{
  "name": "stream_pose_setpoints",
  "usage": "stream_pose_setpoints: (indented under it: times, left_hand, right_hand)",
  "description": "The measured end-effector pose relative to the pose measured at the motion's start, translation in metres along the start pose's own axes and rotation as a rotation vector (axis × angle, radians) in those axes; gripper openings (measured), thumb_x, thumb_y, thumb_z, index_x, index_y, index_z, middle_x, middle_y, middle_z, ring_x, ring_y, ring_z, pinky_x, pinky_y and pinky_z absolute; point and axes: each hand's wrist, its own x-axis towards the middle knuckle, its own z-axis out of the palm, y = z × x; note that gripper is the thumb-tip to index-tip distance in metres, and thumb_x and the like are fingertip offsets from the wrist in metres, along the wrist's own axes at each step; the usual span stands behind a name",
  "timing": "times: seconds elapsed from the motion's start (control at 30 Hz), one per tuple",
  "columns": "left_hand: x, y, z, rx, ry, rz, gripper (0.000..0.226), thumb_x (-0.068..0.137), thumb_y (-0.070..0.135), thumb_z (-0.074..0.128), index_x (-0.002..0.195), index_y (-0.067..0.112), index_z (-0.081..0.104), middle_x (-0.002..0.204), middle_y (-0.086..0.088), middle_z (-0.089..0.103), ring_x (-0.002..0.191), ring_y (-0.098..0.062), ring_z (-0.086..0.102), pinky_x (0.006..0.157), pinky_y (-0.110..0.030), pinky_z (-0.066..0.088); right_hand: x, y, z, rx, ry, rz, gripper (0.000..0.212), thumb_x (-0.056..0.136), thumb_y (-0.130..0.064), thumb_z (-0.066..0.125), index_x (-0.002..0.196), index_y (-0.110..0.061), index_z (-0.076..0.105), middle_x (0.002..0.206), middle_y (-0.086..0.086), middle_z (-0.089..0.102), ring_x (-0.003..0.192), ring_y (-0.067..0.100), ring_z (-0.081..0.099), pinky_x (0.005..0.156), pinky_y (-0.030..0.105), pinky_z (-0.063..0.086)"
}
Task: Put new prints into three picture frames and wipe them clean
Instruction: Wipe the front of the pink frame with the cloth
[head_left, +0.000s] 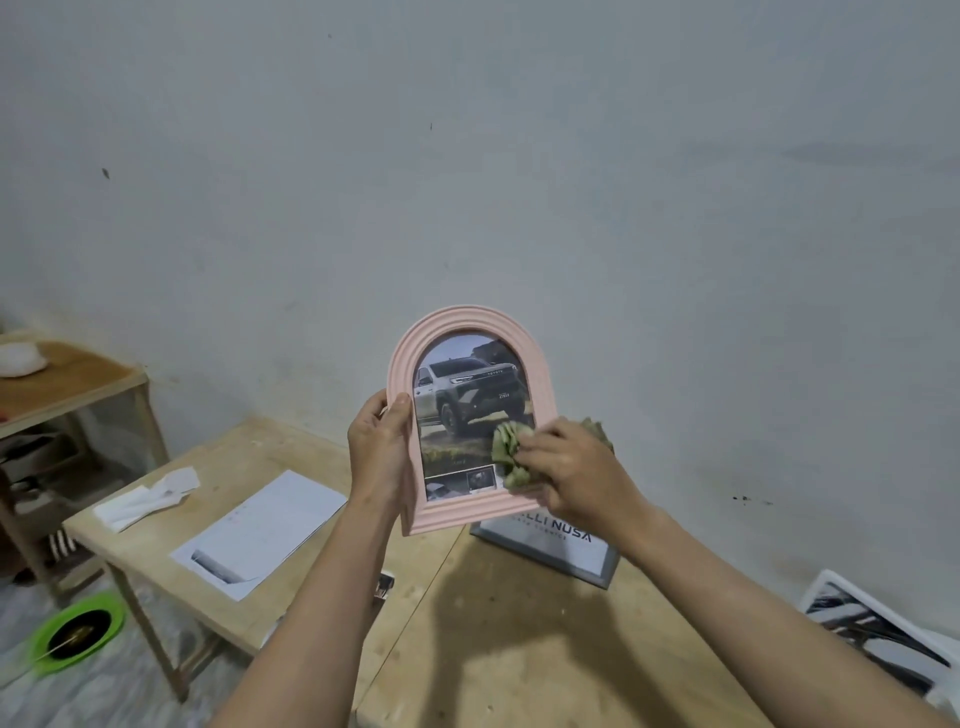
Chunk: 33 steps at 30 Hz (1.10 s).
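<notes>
With the left hand (382, 449) gripping the arched pink plastic frame (470, 415) by one edge, the right hand's (571, 467) crumpled green cloth (511, 454) could push it loose.

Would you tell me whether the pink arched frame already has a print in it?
Yes: a truck print shows inside the pink arched frame, held up by the left hand.

Left hand (381, 447) raised, thumb forward, gripping, right hand (569, 470) curled, both forearms extended
</notes>
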Motion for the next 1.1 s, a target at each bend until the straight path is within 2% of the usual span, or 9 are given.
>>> stream_pose_setpoints:
  times: [0.07, 0.3, 0.37, 0.5, 0.63, 0.77, 0.83, 0.97, 1.1]
  left_hand:
    - [-0.001, -0.001, 0.002, -0.016, 0.018, -0.010, 0.017, 0.100, 0.015, 0.054, 0.097, 0.015, 0.071, 0.080, -0.002, 0.070, 0.070, -0.017, 0.062, 0.064, -0.028, 0.049]
    - [-0.006, -0.011, 0.021, -0.050, -0.037, -0.069, 0.017, 0.098, 0.009, 0.054, 0.098, 0.002, 0.069, 0.077, -0.011, 0.065, 0.070, -0.023, 0.057, 0.067, -0.036, 0.046]
    - [-0.005, -0.011, 0.018, -0.100, -0.050, -0.098, 0.017, 0.099, 0.008, 0.053, 0.098, 0.005, 0.070, 0.079, -0.012, 0.067, 0.073, -0.025, 0.059, 0.069, -0.035, 0.049]
    - [-0.007, -0.007, 0.016, -0.090, -0.131, -0.082, 0.018, 0.099, 0.011, 0.053, 0.106, 0.002, 0.068, 0.087, -0.018, 0.070, 0.075, -0.027, 0.066, 0.069, -0.037, 0.054]
    - [-0.005, -0.003, 0.015, -0.148, -0.100, -0.085, 0.019, 0.099, 0.007, 0.053, 0.108, -0.002, 0.067, 0.089, -0.018, 0.069, 0.078, -0.029, 0.064, 0.073, -0.037, 0.053]
    - [-0.006, 0.002, 0.004, -0.124, -0.087, -0.068, 0.017, 0.100, 0.007, 0.052, 0.096, 0.005, 0.068, 0.077, -0.009, 0.070, 0.067, -0.021, 0.065, 0.065, -0.032, 0.052]
    - [-0.009, 0.001, 0.004, -0.027, -0.120, -0.033, 0.018, 0.100, 0.009, 0.051, 0.096, 0.006, 0.068, 0.076, -0.007, 0.071, 0.064, -0.016, 0.066, 0.061, -0.026, 0.053]
    - [-0.007, -0.001, 0.008, 0.099, -0.146, 0.072, 0.017, 0.101, 0.014, 0.053, 0.106, 0.009, 0.068, 0.086, -0.003, 0.071, 0.069, -0.008, 0.064, 0.062, -0.018, 0.049]
    - [-0.005, 0.003, 0.009, 0.124, -0.121, 0.143, 0.016, 0.102, 0.017, 0.053, 0.108, 0.016, 0.067, 0.090, 0.003, 0.070, 0.071, 0.003, 0.063, 0.066, -0.016, 0.049]
  right_hand:
    - [-0.010, -0.015, 0.012, 0.117, -0.017, 0.151, 0.042, 0.068, -0.007, 0.046, 0.096, -0.013, 0.076, 0.096, -0.001, 0.073, 0.079, 0.025, 0.059, 0.064, 0.040, 0.055]
    - [0.024, -0.068, -0.001, 0.604, -0.085, 0.355, 0.040, 0.077, 0.004, 0.050, 0.101, -0.014, 0.076, 0.099, -0.003, 0.074, 0.089, 0.010, 0.063, 0.086, 0.020, 0.048]
    - [0.039, -0.048, -0.020, 0.695, -0.014, 0.478, 0.043, 0.080, 0.009, 0.049, 0.105, -0.015, 0.075, 0.106, -0.001, 0.073, 0.097, 0.007, 0.064, 0.095, 0.023, 0.048]
    - [0.078, -0.005, -0.038, 0.331, 0.221, 0.327, 0.056, 0.067, 0.009, 0.043, 0.111, -0.008, 0.072, 0.116, 0.008, 0.070, 0.108, 0.028, 0.060, 0.100, 0.035, 0.044]
    - [0.061, -0.020, -0.013, 0.306, -0.066, 0.138, 0.056, 0.064, 0.010, 0.044, 0.109, -0.005, 0.072, 0.111, 0.011, 0.071, 0.093, 0.029, 0.057, 0.087, 0.041, 0.049]
    - [0.028, -0.042, -0.014, 0.603, -0.411, 0.275, 0.047, 0.077, 0.012, 0.049, 0.107, -0.014, 0.075, 0.103, 0.000, 0.071, 0.093, 0.009, 0.059, 0.089, 0.018, 0.047]
    - [0.037, -0.038, -0.028, 0.742, -0.414, 0.378, 0.044, 0.079, 0.013, 0.050, 0.104, -0.012, 0.076, 0.099, -0.004, 0.073, 0.091, 0.006, 0.064, 0.090, 0.017, 0.049]
    - [0.071, -0.010, -0.050, 0.346, 0.125, 0.280, 0.050, 0.069, 0.012, 0.048, 0.105, -0.010, 0.074, 0.103, 0.000, 0.073, 0.092, 0.012, 0.058, 0.086, 0.027, 0.046]
    - [0.068, 0.014, -0.041, -0.255, -0.033, 0.067, 0.034, 0.060, 0.004, 0.066, 0.089, -0.010, 0.074, 0.091, 0.005, 0.072, 0.076, 0.030, 0.057, 0.061, 0.034, 0.040]
